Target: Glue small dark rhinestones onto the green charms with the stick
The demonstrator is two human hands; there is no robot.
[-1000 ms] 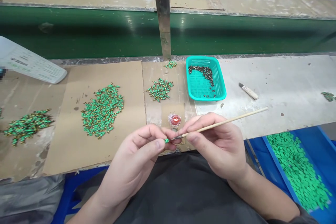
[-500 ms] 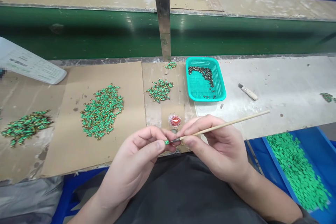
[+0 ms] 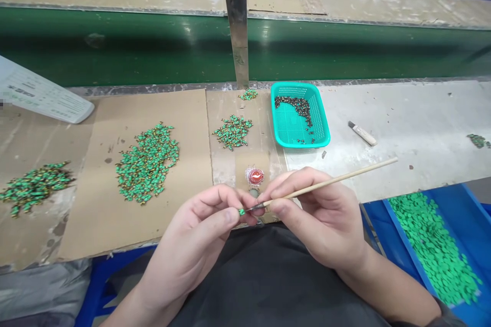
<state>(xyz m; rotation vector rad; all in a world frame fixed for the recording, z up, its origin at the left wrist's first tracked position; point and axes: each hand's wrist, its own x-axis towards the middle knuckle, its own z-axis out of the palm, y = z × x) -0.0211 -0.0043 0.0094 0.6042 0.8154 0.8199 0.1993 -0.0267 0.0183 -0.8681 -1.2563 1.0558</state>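
The left hand [image 3: 195, 245] pinches a tiny, light green bead [image 3: 241, 211] by its sides; right hand [image 3: 318, 219] fingers clamp a thin, stiff wooden brush [image 3: 330, 182] near its tip, touching the bead.

Bare forearms, dark grey garment [image 3: 268, 276]

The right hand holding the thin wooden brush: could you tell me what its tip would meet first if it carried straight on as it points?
The right hand aims the thin wooden brush leftward; its tip already seems to touch the small green piece pinched by the left hand, then those fingertips.
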